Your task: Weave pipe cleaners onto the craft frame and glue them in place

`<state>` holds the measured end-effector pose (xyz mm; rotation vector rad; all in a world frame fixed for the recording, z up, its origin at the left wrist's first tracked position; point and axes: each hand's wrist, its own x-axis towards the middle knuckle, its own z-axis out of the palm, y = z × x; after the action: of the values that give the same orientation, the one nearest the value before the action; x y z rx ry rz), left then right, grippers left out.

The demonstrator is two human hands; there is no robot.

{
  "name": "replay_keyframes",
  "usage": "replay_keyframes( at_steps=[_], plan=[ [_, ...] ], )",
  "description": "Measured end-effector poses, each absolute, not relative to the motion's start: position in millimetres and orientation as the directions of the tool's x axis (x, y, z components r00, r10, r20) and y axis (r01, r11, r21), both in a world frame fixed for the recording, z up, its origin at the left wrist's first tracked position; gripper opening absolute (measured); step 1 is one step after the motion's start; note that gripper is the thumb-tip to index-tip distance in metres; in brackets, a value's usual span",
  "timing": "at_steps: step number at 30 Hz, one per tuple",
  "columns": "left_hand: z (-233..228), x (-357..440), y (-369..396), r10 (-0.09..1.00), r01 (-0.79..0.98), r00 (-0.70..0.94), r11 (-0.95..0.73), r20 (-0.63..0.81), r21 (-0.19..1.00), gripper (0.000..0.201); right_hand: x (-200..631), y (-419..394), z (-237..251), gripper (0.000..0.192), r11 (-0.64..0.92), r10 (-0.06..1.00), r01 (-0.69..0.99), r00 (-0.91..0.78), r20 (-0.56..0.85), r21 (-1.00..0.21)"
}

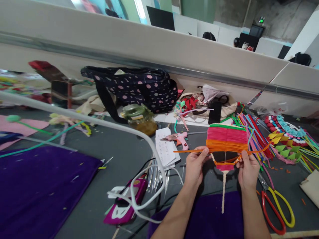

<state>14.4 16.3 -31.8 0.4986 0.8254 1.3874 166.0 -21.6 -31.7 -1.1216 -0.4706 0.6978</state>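
Between my two hands is a craft piece (226, 134) wound in rows of green, pink and orange pipe cleaners, with an open gap below the rows. A pink band and a cream twisted stem (223, 192) hang at its lower end. An orange pipe cleaner (184, 151) runs across the lower edge of the rows, its loose ends sticking out on both sides. My left hand (196, 166) is closed, pinching that pipe cleaner at the left edge of the frame. At the right edge, my right hand (248, 169) pinches it too, fingers closed against the frame's side.
Scissors (276, 202) with red and yellow handles lie right of my right arm. A pink glue gun (180, 139) rests on paper sheets (164, 149). Several loose pipe cleaners (251, 132) lie behind. A white cable (147, 136) crosses the left, near a purple cloth (45, 189).
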Motion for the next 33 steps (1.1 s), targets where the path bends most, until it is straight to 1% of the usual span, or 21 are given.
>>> replay_keyframes(
  at_steps=[6, 16, 19, 26, 29, 33],
  plan=[
    [-31.0, 10.2, 18.1, 0.978, -0.634, 0.063, 0.194, -0.200, 0.749, 0.029, 171.5, -20.8, -32.7, 0.035, 0.255, 0.691, -0.258, 0.722, -0.011, -0.932],
    [-29.9, 12.2, 17.7, 0.974, -0.655, -0.024, 0.154, -0.224, 0.740, 0.023, 163.4, -23.8, -29.5, 0.030, 0.298, 0.686, -0.236, 0.726, 0.036, -0.925],
    [-33.4, 12.5, 19.4, 0.973, -0.682, -0.030, 0.148, -0.229, 0.716, 0.022, 162.8, -24.3, -30.9, 0.029, 0.305, 0.689, -0.230, 0.723, 0.047, -0.924],
    [-36.3, 11.7, 21.0, 0.939, -0.722, 0.091, 0.292, -0.332, 0.627, 0.032, 164.1, -24.5, -29.9, 0.030, 0.281, 0.723, -0.262, 0.691, 0.024, -0.923],
    [-36.2, 11.5, 20.4, 0.935, -0.742, 0.106, 0.301, -0.339, 0.598, 0.032, 164.0, -24.1, -29.5, 0.032, 0.264, 0.732, -0.264, 0.682, 0.015, -0.928],
    [-36.4, 12.0, 20.0, 0.937, -0.759, 0.084, 0.281, -0.339, 0.588, 0.028, 163.3, -23.9, -30.7, 0.032, 0.260, 0.732, -0.259, 0.681, 0.015, -0.930]
  ],
)
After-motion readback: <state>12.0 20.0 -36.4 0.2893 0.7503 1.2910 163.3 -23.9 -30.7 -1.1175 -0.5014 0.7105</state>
